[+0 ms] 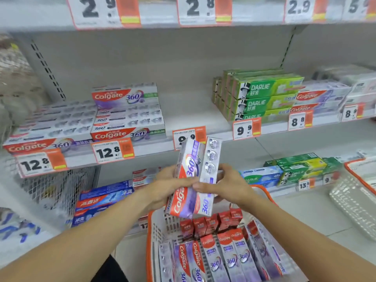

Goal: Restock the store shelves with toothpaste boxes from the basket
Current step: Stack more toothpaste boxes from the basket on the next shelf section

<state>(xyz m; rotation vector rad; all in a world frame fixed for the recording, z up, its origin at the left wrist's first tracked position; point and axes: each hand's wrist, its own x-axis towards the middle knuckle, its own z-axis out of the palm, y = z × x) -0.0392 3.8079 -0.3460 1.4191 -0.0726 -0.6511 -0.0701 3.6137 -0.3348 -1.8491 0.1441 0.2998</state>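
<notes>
Both hands hold up a bundle of purple-and-white Colgate 360 toothpaste boxes [194, 176], upright and tilted slightly right, above the basket. My left hand [169, 185] grips the bundle's left side, and my right hand [227, 183] grips its right side. Below, a white basket with an orange rim [150, 237] holds several more Colgate 360 boxes [230, 259] and small red boxes [211, 222]. On the middle shelf [195, 117], stacks of Colgate 360 boxes [126, 112] sit at the left, with bare shelf to their right.
Green Darlie boxes [262, 96] and more Colgate boxes [319, 98] fill the shelf's right part. Price tags [110, 151] line the shelf edge. The lower shelf carries blue boxes [101, 198] and green Darlie boxes [301, 167]. A second white basket [354, 200] stands at the right.
</notes>
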